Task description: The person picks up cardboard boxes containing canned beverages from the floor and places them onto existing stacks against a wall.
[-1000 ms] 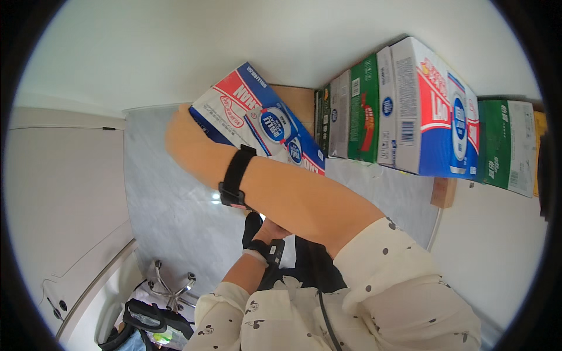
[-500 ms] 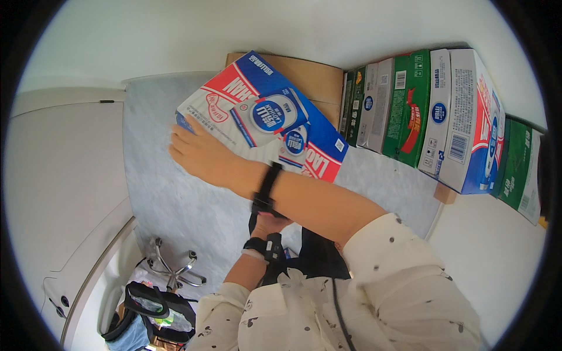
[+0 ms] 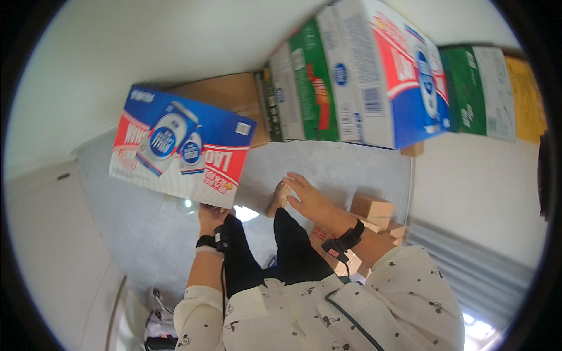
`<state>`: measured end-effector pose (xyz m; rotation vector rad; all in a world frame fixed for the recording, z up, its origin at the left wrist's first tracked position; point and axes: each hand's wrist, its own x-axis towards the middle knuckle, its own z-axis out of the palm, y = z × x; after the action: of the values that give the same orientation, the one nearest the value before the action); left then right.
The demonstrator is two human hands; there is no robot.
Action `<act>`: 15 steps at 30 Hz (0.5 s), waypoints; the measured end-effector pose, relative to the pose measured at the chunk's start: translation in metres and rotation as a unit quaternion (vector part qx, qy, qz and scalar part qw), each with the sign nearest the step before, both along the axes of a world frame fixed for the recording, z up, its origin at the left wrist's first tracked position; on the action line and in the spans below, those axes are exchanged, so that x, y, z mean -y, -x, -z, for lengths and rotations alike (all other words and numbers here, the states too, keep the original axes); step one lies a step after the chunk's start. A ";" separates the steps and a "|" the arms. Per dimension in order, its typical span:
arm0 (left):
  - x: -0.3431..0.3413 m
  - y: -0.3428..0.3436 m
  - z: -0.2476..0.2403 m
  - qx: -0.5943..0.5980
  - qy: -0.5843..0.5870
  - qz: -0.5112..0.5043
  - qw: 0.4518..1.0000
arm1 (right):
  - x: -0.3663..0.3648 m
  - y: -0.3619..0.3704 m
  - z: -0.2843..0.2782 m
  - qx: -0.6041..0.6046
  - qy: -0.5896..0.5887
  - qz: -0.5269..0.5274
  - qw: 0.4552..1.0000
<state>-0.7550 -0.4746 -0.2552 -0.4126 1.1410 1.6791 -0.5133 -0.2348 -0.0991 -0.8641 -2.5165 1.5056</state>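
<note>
A blue, white and red drinks carton (image 3: 186, 149) with cans pictured on it is held up at the left, slightly tilted. My left hand (image 3: 212, 219) supports it at the near edge, fingers partly hidden beneath. My right hand (image 3: 307, 196) is apart from the carton, open and empty, fingers spread over the floor next to my bare foot (image 3: 278, 200).
Along the far wall stand a plain brown box (image 3: 225, 99), a green carton (image 3: 312, 76), a large white, red and blue carton (image 3: 404, 82), another green carton (image 3: 465, 88) and a yellow box (image 3: 527, 96). Small brown boxes (image 3: 372, 206) are stacked on the grey floor (image 3: 146, 234) at right.
My right hand has let go of the carton's far left side and moved right. The carton has turned and shifted left, still on my left hand. The view has swung to the right.
</note>
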 end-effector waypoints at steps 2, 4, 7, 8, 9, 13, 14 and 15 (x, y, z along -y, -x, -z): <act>-0.066 -0.009 -0.050 0.097 0.065 -0.024 0.993 | -0.019 -0.049 0.020 0.011 -0.034 0.031 0.999; -0.070 -0.001 -0.068 0.059 0.070 0.050 0.995 | -0.031 -0.080 0.023 0.011 0.226 0.151 0.962; -0.078 -0.013 -0.108 0.012 0.097 0.099 0.990 | -0.081 -0.136 -0.002 0.023 0.343 0.217 0.914; -0.081 -0.018 -0.123 -0.019 0.132 0.101 0.986 | -0.096 -0.149 -0.015 -0.034 0.333 0.266 0.904; -0.078 -0.022 -0.137 -0.039 0.125 0.103 0.986 | -0.108 -0.161 -0.029 -0.090 0.324 0.311 0.889; -0.138 -0.061 -0.218 -0.235 0.156 0.152 0.947 | -0.166 -0.225 -0.056 -0.177 0.292 0.447 0.826; -0.160 -0.078 -0.247 -0.245 0.155 0.153 0.945 | -0.180 -0.244 -0.058 -0.187 0.294 0.447 0.824; -0.182 -0.094 -0.275 -0.310 0.129 0.180 0.924 | -0.196 -0.260 -0.055 -0.221 0.251 0.485 0.808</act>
<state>-0.6607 -0.2930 0.0197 0.1936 1.7916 1.3608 -0.2532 -0.0385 -0.0441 -1.3489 -1.0052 1.6473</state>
